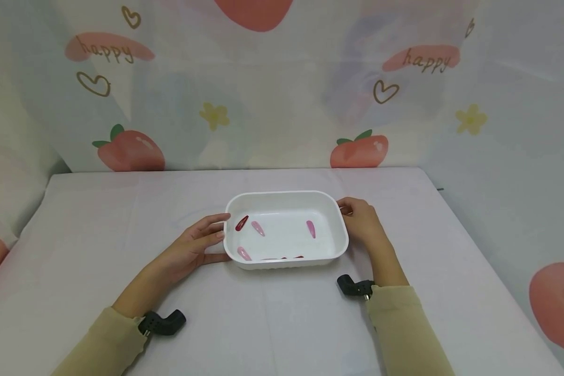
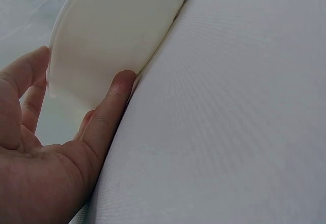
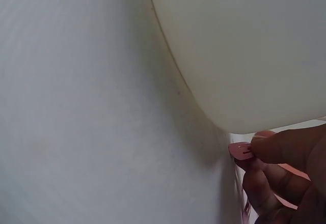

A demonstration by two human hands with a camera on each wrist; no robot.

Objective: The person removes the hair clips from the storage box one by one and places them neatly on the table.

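Hands [image 1: 188,250] [image 1: 363,222] at tray [image 1: 286,235]; fruit-print backdrop [image 1: 272,104] behind

A little staged booth, by the look of it, rigged for recording work at a table! The white-covered table [image 1: 272,334] runs right up to a pale printed backdrop [image 1: 282,78], and what a print it is: cartoon peaches [image 1: 131,151], yellow flowers [image 1: 214,116], gold hearts [image 1: 94,84], the word "happy" [image 1: 105,49] twice over! In from the left comes a matching side sheet [image 1: 9,172], another from the right, so the table sits enclosed on three sides, and there are black wrist cameras [image 1: 166,323] at both cuffs [image 1: 127,331]! Home, lab or office around it? Impossible to tell from here
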